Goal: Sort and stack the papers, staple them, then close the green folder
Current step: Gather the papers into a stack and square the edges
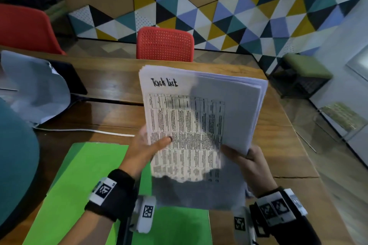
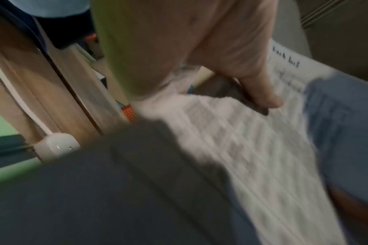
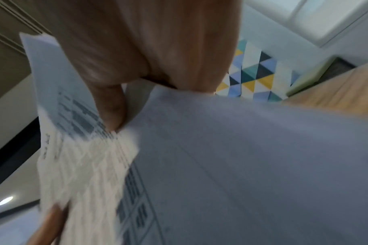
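Head view: we've got the papers (image 1: 201,125) lifted over the open green folder (image 1: 79,195), left hand (image 1: 147,149) thumb pinching one side, right hand (image 1: 247,163) gripping the other. Sorting's underway, we reckon; stapling and closing remain.

Above the table (image 1: 288,145), raised and tilted: the stack of papers (image 1: 199,117), held at its left edge by the left hand (image 1: 143,151), at its lower right by the right hand (image 1: 251,163). Flat beneath and to the left, the open folder (image 1: 79,185). Behind the table, a chair (image 1: 165,44).
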Demonstrator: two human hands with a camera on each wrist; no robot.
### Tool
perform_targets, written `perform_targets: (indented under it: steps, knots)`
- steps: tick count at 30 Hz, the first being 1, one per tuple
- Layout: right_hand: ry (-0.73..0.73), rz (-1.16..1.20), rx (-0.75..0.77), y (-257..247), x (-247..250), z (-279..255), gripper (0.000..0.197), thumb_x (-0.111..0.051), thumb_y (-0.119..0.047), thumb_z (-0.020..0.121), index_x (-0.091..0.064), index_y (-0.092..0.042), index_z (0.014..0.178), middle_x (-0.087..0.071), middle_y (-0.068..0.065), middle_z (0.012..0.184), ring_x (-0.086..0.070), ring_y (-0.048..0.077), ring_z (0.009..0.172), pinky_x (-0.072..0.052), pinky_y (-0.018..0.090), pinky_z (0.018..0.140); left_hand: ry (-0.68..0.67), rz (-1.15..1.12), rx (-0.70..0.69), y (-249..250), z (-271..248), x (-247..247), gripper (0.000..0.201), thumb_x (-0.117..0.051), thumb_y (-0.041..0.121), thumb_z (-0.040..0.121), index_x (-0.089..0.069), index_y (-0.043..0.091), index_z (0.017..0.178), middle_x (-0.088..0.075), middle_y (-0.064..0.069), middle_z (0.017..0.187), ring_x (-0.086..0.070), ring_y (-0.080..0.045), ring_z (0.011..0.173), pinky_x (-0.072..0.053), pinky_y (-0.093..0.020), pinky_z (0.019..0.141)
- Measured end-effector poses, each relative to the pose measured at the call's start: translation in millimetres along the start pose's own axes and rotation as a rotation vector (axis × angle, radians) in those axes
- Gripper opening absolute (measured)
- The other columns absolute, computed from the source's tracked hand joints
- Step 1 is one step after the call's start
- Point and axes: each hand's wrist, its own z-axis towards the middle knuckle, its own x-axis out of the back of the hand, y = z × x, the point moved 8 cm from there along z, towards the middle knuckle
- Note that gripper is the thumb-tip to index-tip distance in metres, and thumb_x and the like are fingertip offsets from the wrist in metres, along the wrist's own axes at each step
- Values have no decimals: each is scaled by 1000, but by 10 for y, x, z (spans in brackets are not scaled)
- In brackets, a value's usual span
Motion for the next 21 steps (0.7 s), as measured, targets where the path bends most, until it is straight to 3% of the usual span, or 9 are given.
perform_targets:
  steps: [4,6,8,10,14,17,18,19,21]
  knots:
    - [171,-33,88,38,-219,-145,28,-74,-20,78,-59,0,65,-57,3,58,-50,13,54,-41,30,51,108,-21,-161,74,-236,-211,36,-78,11,77,-67,19,111,-76,5,110,-71,-11,103,-54,-35,93]
    - [259,6,110,42,-271,-194,25,-73,-14,78,-57,-6,61,-57,7,53,-51,15,49,-41,28,46,134,-25,-258,162,-332,-284,34,-75,-1,78,-68,16,107,-76,2,108,-72,-13,100,-59,-34,88]
    - [279,45,126,47,-302,-233,19,-74,-5,78,-61,-11,65,-65,11,61,-62,16,56,-50,27,49,141,-6,-293,169,-348,-293,38,-75,-8,75,-71,23,96,-78,8,99,-73,-8,92,-61,-28,80]
    - [225,58,108,115,-338,-247,12,-77,-5,76,-69,-10,84,-73,13,81,-71,19,75,-59,31,59,119,-3,-283,105,-345,-272,43,-77,-7,71,-74,34,85,-78,15,90,-74,-3,86,-61,-23,73]
    - [247,-8,32,292,-262,-208,53,-80,-22,72,-61,-4,118,-73,9,105,-71,23,97,-60,53,78,153,-9,-203,-26,-250,-103,34,-81,4,69,-74,24,95,-79,3,98,-74,-14,94,-59,-38,86]
    - [310,-95,160,11,-214,-140,70,-78,-11,78,-42,-21,137,-64,-24,114,-68,10,98,-60,45,82,152,3,-174,-55,-174,-73,35,-81,5,70,-72,26,96,-78,2,103,-73,-14,97,-58,-35,87]
    - [336,-138,258,-171,-197,-130,79,-76,-10,80,-32,-24,144,-60,-28,118,-67,12,101,-60,46,81,149,-9,-161,-68,-150,-67,33,-82,8,68,-72,27,94,-78,1,102,-73,-15,97,-57,-38,88]
    - [358,-198,375,-360,-180,-122,82,-73,-10,83,-24,-23,148,-57,-24,126,-65,18,108,-58,50,83,150,-13,-148,-85,-122,-51,32,-84,13,65,-73,26,92,-78,-1,101,-74,-16,96,-56,-41,89]
    - [378,-370,582,-675,-178,-119,72,-66,-10,86,-27,-15,146,-54,3,135,-60,28,116,-54,49,90,135,13,-143,-84,-85,-46,32,-85,18,62,-73,23,91,-78,-2,99,-74,-17,95,-55,-45,91]
